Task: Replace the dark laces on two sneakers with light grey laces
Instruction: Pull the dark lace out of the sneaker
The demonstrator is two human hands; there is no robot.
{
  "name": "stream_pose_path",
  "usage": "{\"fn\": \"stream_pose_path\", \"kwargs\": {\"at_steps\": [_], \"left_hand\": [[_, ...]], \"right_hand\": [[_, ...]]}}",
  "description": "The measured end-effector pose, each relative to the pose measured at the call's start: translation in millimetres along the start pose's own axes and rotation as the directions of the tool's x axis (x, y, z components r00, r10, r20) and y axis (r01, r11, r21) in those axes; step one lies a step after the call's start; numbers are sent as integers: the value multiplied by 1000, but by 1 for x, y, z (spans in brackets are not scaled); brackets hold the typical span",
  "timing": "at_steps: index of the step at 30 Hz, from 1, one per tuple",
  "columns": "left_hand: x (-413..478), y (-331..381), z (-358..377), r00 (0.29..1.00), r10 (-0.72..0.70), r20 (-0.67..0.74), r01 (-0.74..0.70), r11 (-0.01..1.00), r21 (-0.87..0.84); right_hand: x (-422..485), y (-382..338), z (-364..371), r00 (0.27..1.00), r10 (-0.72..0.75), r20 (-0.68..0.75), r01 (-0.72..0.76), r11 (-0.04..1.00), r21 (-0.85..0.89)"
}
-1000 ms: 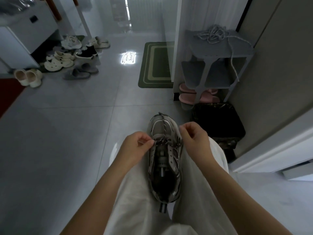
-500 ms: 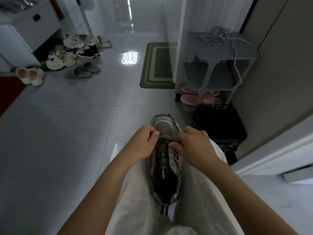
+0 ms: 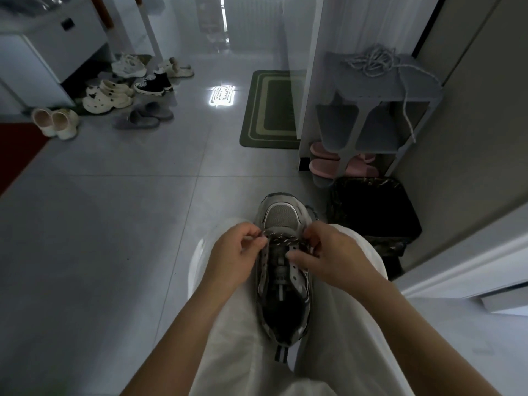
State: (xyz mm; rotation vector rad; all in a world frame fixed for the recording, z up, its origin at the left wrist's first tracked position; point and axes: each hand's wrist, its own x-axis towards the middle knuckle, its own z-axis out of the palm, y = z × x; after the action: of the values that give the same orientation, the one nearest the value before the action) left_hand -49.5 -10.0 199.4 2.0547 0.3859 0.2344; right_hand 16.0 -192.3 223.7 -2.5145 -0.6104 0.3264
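Now drawn apart, left hand (image 3: 233, 254) and right hand (image 3: 333, 252) each pinch the dark lace (image 3: 281, 240)

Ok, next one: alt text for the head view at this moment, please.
A grey mesh-toed sneaker rests between a seated person's white-trousered legs, with the left hand and right hand each pinching the dark speckled lace near the toe-end eyelets. A heap of light grey laces lies on a grey shoe rack ahead to the right.
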Motion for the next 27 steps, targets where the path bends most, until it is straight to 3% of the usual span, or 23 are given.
{"fn": "stream_pose_path", "kwargs": {"at_steps": [2,4,12,19,27], "left_hand": [[1,0,1,999,-9,-41,7,999,-46],[2,0,2,999,-6,-32,4,998,-58],[5,8,14,997,-73,-9,71,987,-147],[12,12,9,989,-150,7,148,963,-224],[11,7,11,988,-154,23,156,969,-192]], "right_hand": [[-4,-9,5,993,103,63,-108,990,86],[-6,-10,10,987,129,96,-135,989,66],[-4,-5,2,996,84,27,-83,996,-46],[-1,-9,5,998,62,-14,-62,998,15],[-2,-5,6,996,90,14,-91,993,71]]}}
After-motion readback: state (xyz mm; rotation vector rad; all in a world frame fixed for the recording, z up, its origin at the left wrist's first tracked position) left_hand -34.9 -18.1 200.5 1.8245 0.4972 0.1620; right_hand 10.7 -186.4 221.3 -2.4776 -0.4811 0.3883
